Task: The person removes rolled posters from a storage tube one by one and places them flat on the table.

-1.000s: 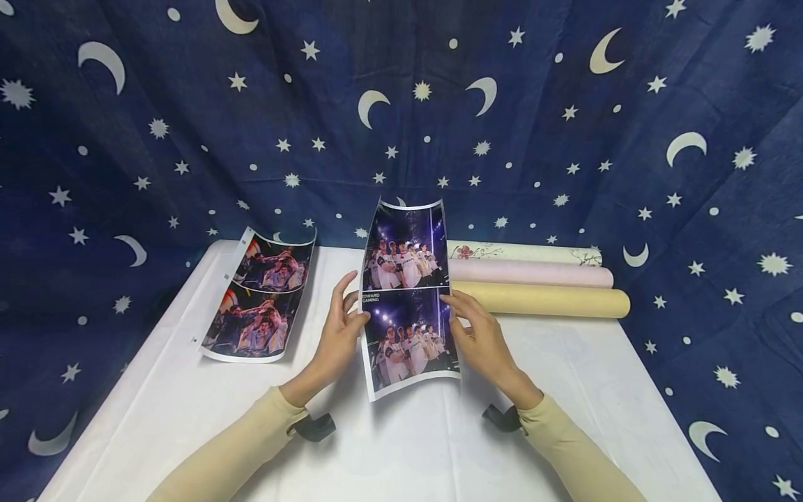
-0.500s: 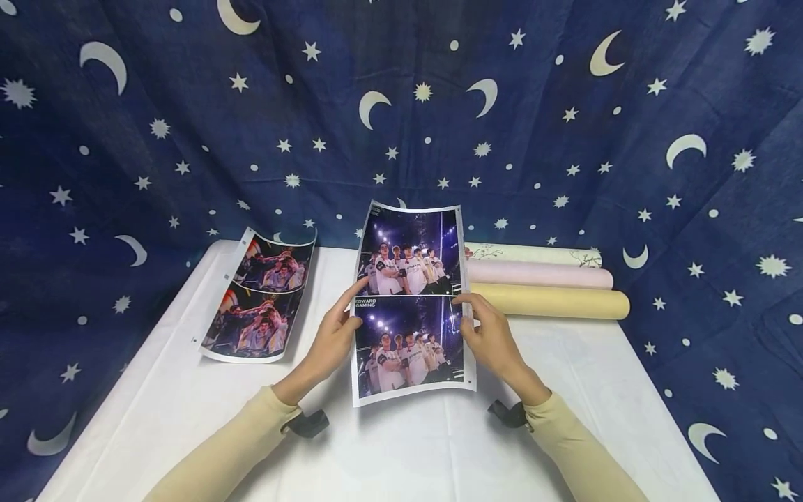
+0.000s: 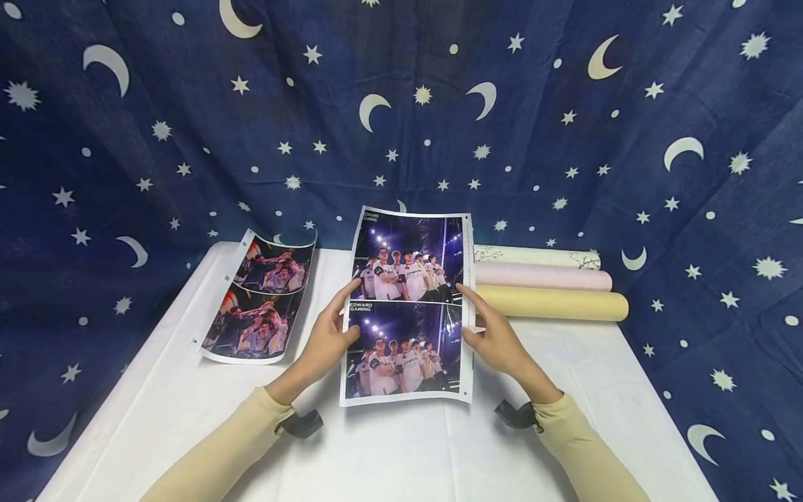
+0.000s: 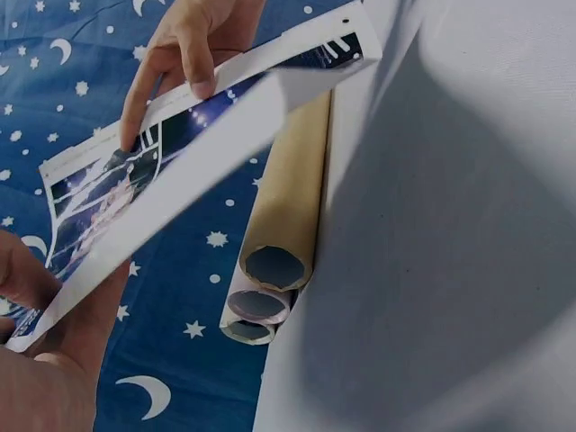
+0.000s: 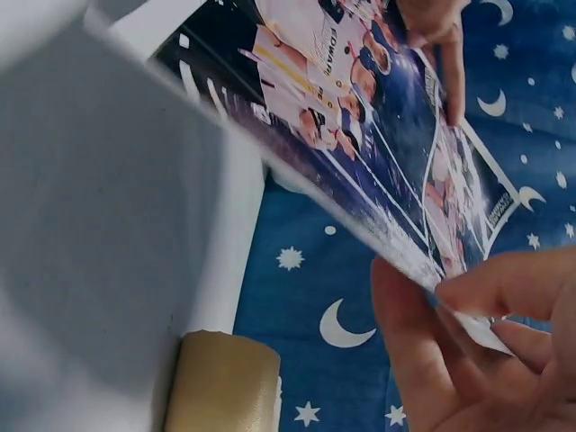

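A glossy photo sheet (image 3: 408,348), printed with two like group pictures one above the other, is held up over the white table. My left hand (image 3: 329,338) pinches its left edge near the middle, thumb in front. At the opposite edge my right hand (image 3: 498,338) pinches it the same way. In the left wrist view the sheet (image 4: 193,117) shows nearly edge-on, bowed between both hands. The right wrist view shows the right thumb (image 5: 513,283) on the printed side and fingers behind the sheet. Farther left lies another photo sheet (image 3: 257,324), its edges curling up.
At the back right lie three rolls: a yellow roll (image 3: 558,303), a pink roll (image 3: 546,275) and a cream roll (image 3: 533,256) with a branch pattern. The white table (image 3: 401,453) meets a blue curtain (image 3: 401,56) with moons and stars.
The held sheet has turned to face the head camera more squarely and come slightly lower and nearer. Both hands have moved a little apart with it. The other sheet and the rolls have stayed put.
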Demonstrator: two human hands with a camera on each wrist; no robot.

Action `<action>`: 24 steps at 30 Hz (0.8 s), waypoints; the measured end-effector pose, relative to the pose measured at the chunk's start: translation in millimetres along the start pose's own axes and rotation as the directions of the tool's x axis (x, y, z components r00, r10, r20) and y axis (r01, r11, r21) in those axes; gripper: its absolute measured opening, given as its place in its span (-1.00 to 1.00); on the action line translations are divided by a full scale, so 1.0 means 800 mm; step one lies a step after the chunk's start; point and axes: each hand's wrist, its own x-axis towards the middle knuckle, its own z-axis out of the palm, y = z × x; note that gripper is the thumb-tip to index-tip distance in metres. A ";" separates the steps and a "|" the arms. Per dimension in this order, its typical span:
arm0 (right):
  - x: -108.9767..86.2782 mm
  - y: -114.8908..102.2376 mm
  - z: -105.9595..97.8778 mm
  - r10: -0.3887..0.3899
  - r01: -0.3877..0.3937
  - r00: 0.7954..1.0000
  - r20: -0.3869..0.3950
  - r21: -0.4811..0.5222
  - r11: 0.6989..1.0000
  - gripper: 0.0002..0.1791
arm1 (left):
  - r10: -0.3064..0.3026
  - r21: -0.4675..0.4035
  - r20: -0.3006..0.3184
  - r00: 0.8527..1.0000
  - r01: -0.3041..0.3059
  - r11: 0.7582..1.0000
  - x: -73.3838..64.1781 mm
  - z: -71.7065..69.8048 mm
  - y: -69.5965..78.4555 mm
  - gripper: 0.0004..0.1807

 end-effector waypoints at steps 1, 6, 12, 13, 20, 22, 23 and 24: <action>0.000 0.001 -0.002 0.006 -0.006 1.000 0.012 0.032 0.999 -0.07 | -0.004 -0.014 0.004 1.000 0.004 1.000 0.000 -0.001 -0.001 0.00; -0.002 0.006 -0.014 0.043 -0.059 0.996 0.077 0.220 0.974 -0.03 | -0.052 -0.171 0.047 0.998 0.059 0.983 0.003 -0.007 -0.002 -0.01; -0.005 0.009 -0.022 0.034 -0.077 0.991 0.127 0.354 0.932 -0.06 | -0.111 -0.412 0.117 0.987 0.150 0.899 0.003 -0.009 0.001 -0.02; -0.005 0.008 -0.023 0.036 -0.084 0.990 0.134 0.372 0.925 -0.06 | -0.118 -0.436 0.122 0.986 0.160 0.885 0.003 -0.009 0.002 -0.03; -0.005 0.012 -0.026 -0.042 -0.102 0.977 0.211 0.623 0.775 -0.03 | -0.166 -0.478 0.142 0.976 0.214 0.852 0.001 -0.012 0.003 -0.07; -0.004 0.013 -0.025 -0.059 -0.096 0.975 0.213 0.649 0.755 -0.02 | -0.165 -0.475 0.150 0.975 0.217 0.853 0.000 -0.013 0.001 -0.06; -0.004 0.014 -0.025 -0.061 -0.095 0.975 0.213 0.650 0.754 -0.01 | -0.159 -0.473 0.155 0.975 0.214 0.854 0.000 -0.013 0.000 -0.05; -0.004 0.013 -0.024 -0.057 -0.092 0.976 0.209 0.638 0.765 0.01 | -0.148 -0.466 0.159 0.976 0.207 0.860 0.000 -0.013 0.000 -0.04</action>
